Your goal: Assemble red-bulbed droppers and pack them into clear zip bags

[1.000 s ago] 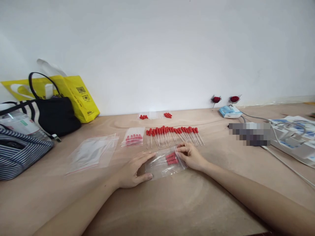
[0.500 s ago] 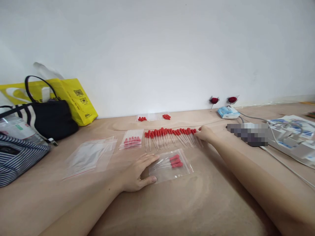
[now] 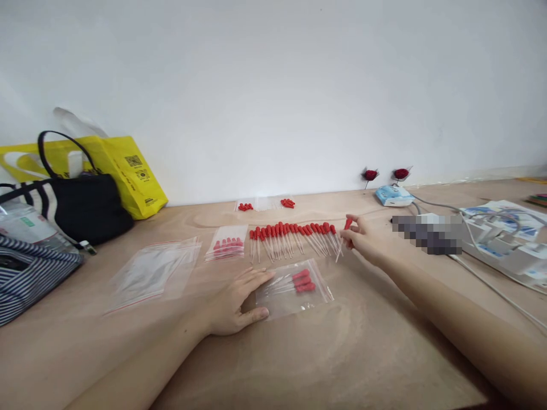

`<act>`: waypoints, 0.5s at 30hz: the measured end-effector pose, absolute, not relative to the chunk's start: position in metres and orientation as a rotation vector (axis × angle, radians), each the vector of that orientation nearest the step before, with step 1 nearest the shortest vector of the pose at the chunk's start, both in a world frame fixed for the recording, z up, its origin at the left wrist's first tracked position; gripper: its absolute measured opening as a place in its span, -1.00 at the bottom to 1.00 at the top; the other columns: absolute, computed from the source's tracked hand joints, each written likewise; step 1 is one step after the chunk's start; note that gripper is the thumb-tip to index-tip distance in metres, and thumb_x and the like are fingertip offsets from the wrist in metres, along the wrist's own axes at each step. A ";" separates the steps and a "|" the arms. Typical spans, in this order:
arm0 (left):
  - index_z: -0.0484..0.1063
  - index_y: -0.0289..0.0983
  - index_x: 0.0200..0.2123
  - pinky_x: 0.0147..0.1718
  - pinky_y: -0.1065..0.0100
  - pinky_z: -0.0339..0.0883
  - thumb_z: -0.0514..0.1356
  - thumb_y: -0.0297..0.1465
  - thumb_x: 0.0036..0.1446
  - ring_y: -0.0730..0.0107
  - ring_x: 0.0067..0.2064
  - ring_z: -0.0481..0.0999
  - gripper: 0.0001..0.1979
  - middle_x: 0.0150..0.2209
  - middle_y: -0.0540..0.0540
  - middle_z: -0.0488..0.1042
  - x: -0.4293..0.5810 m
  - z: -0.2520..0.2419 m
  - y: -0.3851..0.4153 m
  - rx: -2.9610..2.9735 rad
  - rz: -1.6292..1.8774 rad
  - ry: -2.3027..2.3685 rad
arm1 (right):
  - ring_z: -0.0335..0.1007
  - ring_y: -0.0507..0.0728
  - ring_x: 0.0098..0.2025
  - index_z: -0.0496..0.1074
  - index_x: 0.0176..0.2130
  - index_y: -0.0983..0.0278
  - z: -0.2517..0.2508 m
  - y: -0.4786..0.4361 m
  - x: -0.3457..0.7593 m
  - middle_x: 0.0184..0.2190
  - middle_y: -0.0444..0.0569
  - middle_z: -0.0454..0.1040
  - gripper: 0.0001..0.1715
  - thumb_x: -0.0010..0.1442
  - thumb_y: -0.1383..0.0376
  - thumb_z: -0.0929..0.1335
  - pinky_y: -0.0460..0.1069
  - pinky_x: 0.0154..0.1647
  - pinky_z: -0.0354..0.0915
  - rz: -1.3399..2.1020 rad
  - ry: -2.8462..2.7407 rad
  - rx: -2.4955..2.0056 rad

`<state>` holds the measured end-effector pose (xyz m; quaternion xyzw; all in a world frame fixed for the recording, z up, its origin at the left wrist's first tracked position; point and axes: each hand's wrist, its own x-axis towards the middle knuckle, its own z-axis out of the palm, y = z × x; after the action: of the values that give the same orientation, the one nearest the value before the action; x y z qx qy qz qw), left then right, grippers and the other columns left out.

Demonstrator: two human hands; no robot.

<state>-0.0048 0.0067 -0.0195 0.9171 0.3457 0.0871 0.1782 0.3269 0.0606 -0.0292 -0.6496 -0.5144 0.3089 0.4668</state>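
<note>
Pinched in my right hand [image 3: 358,234] is a dropper [image 3: 348,223] with a red bulb and a clear thin stem, tilted with its tip downward. Left of it lies a row of droppers [image 3: 290,229], red bulbs away from me. My left hand [image 3: 239,299] rests flat with thumb and fingers apart, touching the left edge of a clear zip bag [image 3: 282,306]. Inside that bag are several red-bulbed droppers [image 3: 302,280]. A stack of filled zip bags [image 3: 226,245] lies beyond my left hand.
Flat clear zip bags [image 3: 149,273] lie on the left. Loose red bulbs [image 3: 245,207] sit on plastic by the wall. A black bag [image 3: 94,199] and yellow bag [image 3: 145,182] stand far left. A tissue pack [image 3: 394,196], cables and a power strip [image 3: 508,242] are right.
My right hand has lifted a dropper from the right end of the row. My left hand stays at the bag's edge. The view has shifted slightly.
</note>
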 end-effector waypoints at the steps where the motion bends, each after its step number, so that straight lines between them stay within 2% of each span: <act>1: -0.03 -0.14 0.18 0.13 -0.01 -0.07 0.05 -0.14 0.10 0.11 0.20 0.04 -0.40 0.20 -0.10 0.08 -0.005 -0.020 0.007 2.600 0.254 0.971 | 0.24 -0.01 -0.62 0.04 0.04 0.27 -0.033 0.052 0.323 -0.63 -0.27 0.25 -0.37 -0.02 0.27 0.29 -0.10 -0.58 0.22 0.846 -1.224 -1.439; 4: -0.03 -0.12 0.18 0.13 0.00 -0.08 0.05 -0.14 0.10 0.12 0.20 0.05 -0.40 0.20 -0.09 0.08 -0.005 -0.021 0.007 2.609 0.271 0.959 | 0.28 0.00 -0.59 0.07 -0.05 0.21 -0.044 0.031 0.309 -0.60 -0.26 0.28 -0.38 -0.08 0.19 0.35 -0.08 -0.56 0.28 1.012 -1.087 -1.165; 7: -0.04 -0.13 0.19 0.14 0.01 -0.07 0.05 -0.14 0.10 0.13 0.20 0.04 -0.39 0.20 -0.09 0.08 -0.005 -0.022 0.008 2.604 0.261 0.971 | 0.33 0.01 -0.57 0.09 -0.15 0.20 -0.048 0.021 0.297 -0.57 -0.25 0.31 -0.44 -0.12 0.19 0.39 -0.07 -0.52 0.32 1.031 -0.943 -1.092; 15: -0.05 -0.12 0.19 0.13 0.01 -0.06 0.05 -0.15 0.11 0.13 0.21 0.02 -0.39 0.20 -0.09 0.06 -0.006 -0.022 0.007 2.609 0.243 0.981 | 0.42 0.01 -0.48 0.12 -0.30 0.22 -0.048 0.017 0.283 -0.52 -0.16 0.40 -0.69 -0.01 0.23 0.34 -0.04 -0.38 0.36 1.180 -0.770 -1.027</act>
<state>-0.0056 0.0075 -0.0216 0.9187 0.3455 0.0858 0.1712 0.2831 0.0165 -0.0476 -0.4509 -0.3381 0.5180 0.6435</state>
